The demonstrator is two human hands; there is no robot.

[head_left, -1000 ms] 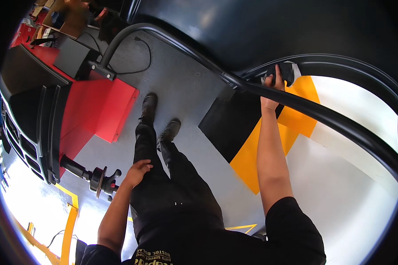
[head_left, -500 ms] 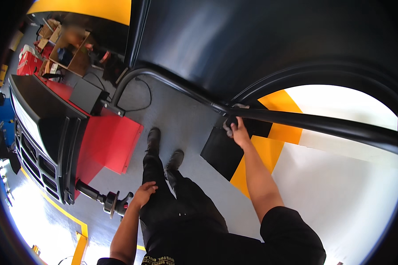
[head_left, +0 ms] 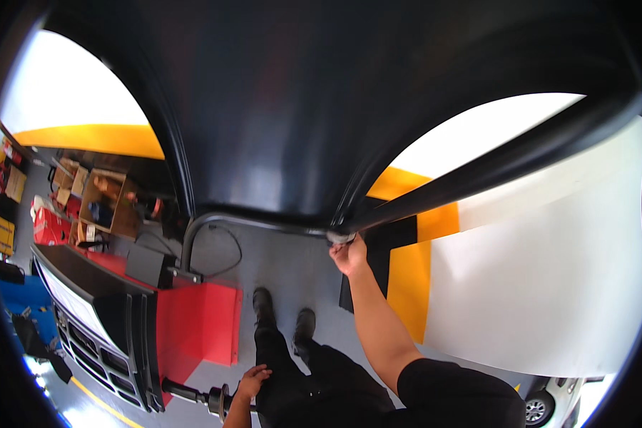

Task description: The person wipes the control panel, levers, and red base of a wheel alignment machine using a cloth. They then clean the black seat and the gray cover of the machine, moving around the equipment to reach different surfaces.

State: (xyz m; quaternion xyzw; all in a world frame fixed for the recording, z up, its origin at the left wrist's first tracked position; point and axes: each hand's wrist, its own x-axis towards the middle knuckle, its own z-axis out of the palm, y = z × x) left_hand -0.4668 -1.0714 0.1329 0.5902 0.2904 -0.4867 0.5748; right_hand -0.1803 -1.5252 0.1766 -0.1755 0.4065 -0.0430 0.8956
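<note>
My right hand [head_left: 349,255] is raised to the lower corner of a large curved black hood [head_left: 257,121]. Its fingers are curled round a small greyish piece [head_left: 341,237], too little of which shows to name. That piece sits against the hood's edge, where a thick black tube [head_left: 478,160] and a thinner bent bar [head_left: 264,222] come together. My left hand [head_left: 253,381] hangs low beside my thigh, holding nothing, its fingers loosely stretched. Closest to it is the shaft [head_left: 192,393] with a dark collar, jutting from a red and black machine [head_left: 93,321].
The bent bar runs down to a bracket [head_left: 185,274] on the machine. A black cable [head_left: 235,260] loops beside it. Cardboard boxes [head_left: 110,203] and a red case [head_left: 50,225] stand at far left. A white, yellow and black wall [head_left: 506,285] rises at right.
My view has tilted up, so more of the hood shows. My right hand has turned and now grips the greyish piece from below. My left hand stays low by my thigh.
</note>
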